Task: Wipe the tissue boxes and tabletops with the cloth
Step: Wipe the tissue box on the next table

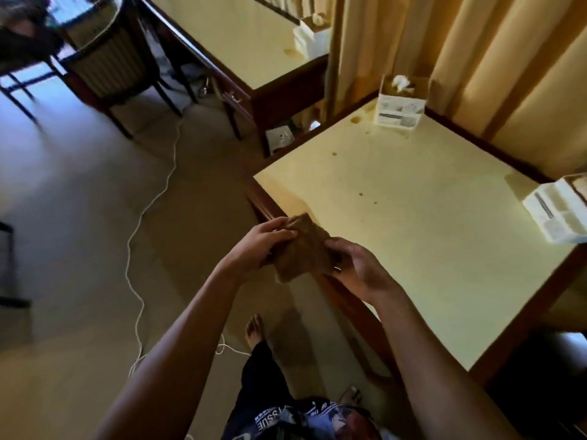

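Near counter (428,249): pale yellow top, dark wood rim, few small stains, mostly bare; carpeted floor (79,217) open at its left. Two tissue boxes: far corner (398,111), right edge (556,211). Brown cloth (301,249) folded, above the counter's near edge, pinched between left hand (260,242) and right hand (355,265).

Both arms reach forward from the near edge, forearms bare, converging toward mid-frame. Left hand (260,239) sits left and slightly farther, palm turned right, fingers extended and pinched with the thumb on the far-left corner of the cloth (301,249). Right hand (355,265) is nearer and to the right, back of hand facing up, fingers curled and closed on the cloth's right edge. Wrists roughly straight. One bare foot (254,331) is planted below and between the arms, a dark trouser leg behind it.
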Demonstrator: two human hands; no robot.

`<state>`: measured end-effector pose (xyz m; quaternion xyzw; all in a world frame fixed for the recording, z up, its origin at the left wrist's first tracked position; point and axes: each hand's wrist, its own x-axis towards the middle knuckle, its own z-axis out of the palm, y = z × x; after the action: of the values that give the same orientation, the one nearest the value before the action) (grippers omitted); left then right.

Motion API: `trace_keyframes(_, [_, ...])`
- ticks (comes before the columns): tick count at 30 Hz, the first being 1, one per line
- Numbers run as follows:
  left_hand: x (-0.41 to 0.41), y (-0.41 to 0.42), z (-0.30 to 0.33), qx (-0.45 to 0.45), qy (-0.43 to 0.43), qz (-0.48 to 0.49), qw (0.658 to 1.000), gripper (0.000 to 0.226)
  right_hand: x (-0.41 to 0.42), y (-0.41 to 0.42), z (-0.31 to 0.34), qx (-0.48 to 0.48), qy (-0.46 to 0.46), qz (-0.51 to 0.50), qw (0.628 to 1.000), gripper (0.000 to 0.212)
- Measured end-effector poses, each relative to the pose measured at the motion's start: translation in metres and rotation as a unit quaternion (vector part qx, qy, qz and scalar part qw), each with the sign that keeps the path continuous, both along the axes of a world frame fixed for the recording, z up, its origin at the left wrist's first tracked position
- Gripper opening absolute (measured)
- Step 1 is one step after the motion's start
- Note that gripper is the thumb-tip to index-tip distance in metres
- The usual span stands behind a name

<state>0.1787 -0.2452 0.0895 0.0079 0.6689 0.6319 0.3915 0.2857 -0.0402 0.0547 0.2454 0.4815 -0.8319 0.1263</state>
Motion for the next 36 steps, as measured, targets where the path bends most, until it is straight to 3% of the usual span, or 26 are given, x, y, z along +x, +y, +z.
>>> trace_keyframes(4, [-0.064, -0.064, 0.002, 0.021, 0.020, -0.009, 1.000, 0.035, -0.087, -0.057, 0.002, -0.011, 0.039, 0.086, 0.995, 0.042])
trace_keyframes(10, [-0.185, -0.153, 0.011, 0.019, 0.030, -0.047, 0.998, 0.034, -0.224, -0.152, 0.011, -0.041, 0.093, 0.151, 0.983, 0.047])
trace_keyframes(16, [-0.302, -0.216, 0.021, -0.031, 0.045, -0.097, 0.994, 0.031, -0.316, -0.206, 0.021, -0.039, 0.060, 0.130, 0.989, 0.044])
trace_keyframes(21, [-0.384, -0.201, 0.009, -0.003, 0.032, -0.161, 0.986, 0.033, -0.377, -0.201, 0.016, 0.010, 0.011, 0.090, 0.996, 0.057])
trace_keyframes(24, [-0.439, -0.175, -0.006, 0.000, 0.048, -0.177, 0.983, 0.033, -0.418, -0.183, 0.007, 0.011, -0.006, 0.019, 1.000, 0.051])
trace_keyframes(29, [-0.536, -0.126, -0.018, -0.021, 0.038, -0.122, 0.992, 0.040, -0.504, -0.156, -0.003, -0.110, -0.002, -0.087, 0.990, 0.046])
trace_keyframes(32, [-0.586, -0.101, -0.016, -0.040, 0.021, -0.079, 0.996, 0.043, -0.554, -0.139, -0.003, -0.117, -0.007, -0.119, 0.986, 0.038])
trace_keyframes(36, [-0.635, -0.065, -0.011, -0.079, -0.012, -0.118, 0.990, 0.032, -0.603, -0.110, -0.010, -0.110, -0.009, -0.156, 0.982, 0.053])
